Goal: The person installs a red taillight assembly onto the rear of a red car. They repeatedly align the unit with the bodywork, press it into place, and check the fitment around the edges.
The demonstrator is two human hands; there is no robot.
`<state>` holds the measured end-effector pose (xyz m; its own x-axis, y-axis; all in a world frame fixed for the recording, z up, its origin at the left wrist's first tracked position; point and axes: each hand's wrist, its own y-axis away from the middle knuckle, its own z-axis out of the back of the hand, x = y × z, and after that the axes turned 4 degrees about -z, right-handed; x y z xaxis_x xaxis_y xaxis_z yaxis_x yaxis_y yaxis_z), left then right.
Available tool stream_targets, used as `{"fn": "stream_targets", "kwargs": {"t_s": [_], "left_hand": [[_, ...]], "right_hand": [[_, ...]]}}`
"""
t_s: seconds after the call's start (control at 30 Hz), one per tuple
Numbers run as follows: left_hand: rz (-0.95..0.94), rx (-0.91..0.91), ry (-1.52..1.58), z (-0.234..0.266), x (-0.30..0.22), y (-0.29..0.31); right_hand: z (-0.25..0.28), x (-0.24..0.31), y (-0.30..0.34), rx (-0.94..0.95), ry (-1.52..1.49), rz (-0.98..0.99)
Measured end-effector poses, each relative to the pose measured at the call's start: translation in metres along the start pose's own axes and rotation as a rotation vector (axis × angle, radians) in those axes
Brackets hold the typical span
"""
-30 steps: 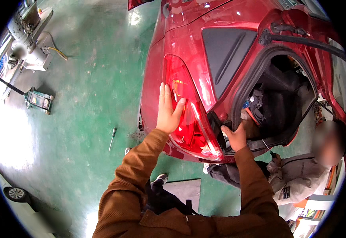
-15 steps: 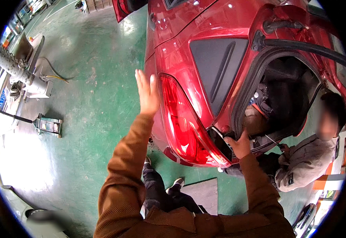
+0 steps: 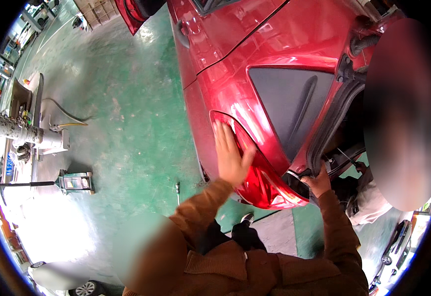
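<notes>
The tail light (image 3: 260, 180) sits at the rear corner of the red car (image 3: 269, 42), its narrow end running up along the side edge. The left hand (image 3: 231, 160) lies flat against it, fingers stretched out nearly side by side and the thumb held away. The right hand (image 3: 318, 183) is at the light's inner end, by the lower edge of the boot opening, thumb toward the light and fingers up at the black seal (image 3: 330, 126); whether it pinches anything I cannot tell. Above the light is a dark triangular panel (image 3: 294, 108).

Beyond the right hand, a co-worker's hand (image 3: 360, 167) holds a thin-shafted tool (image 3: 344, 156) at the opening's edge (a blur covers much of that side). On the green floor (image 3: 126, 103), off the car's rear corner, lies a screwdriver (image 3: 178, 188); a jack (image 3: 77, 182) stands farther out.
</notes>
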<state>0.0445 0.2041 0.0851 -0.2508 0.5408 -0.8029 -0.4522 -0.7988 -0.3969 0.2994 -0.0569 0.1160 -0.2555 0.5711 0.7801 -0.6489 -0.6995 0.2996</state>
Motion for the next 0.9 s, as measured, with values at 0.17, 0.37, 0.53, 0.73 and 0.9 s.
{"fn": "stream_targets", "kwargs": {"t_s": [0.17, 0.37, 0.53, 0.73, 0.9], "left_hand": [[0.019, 0.060, -0.003, 0.009, -0.017, 0.027], [-0.003, 0.076, -0.021, 0.007, -0.010, 0.013], [-0.091, 0.088, -0.100, 0.005, -0.004, 0.016], [-0.074, 0.134, -0.093, 0.006, 0.015, 0.016], [0.006, 0.253, -0.013, 0.014, 0.006, 0.007]], "right_hand": [[0.001, -0.006, 0.003, -0.058, 0.073, -0.007], [-0.006, -0.008, 0.003, -0.024, -0.006, -0.051], [-0.012, 0.023, 0.011, -0.152, 0.249, -0.022], [-0.066, -0.009, 0.058, -0.745, 0.224, 0.138], [-0.134, -0.137, 0.110, -1.032, -0.557, -0.319]]}}
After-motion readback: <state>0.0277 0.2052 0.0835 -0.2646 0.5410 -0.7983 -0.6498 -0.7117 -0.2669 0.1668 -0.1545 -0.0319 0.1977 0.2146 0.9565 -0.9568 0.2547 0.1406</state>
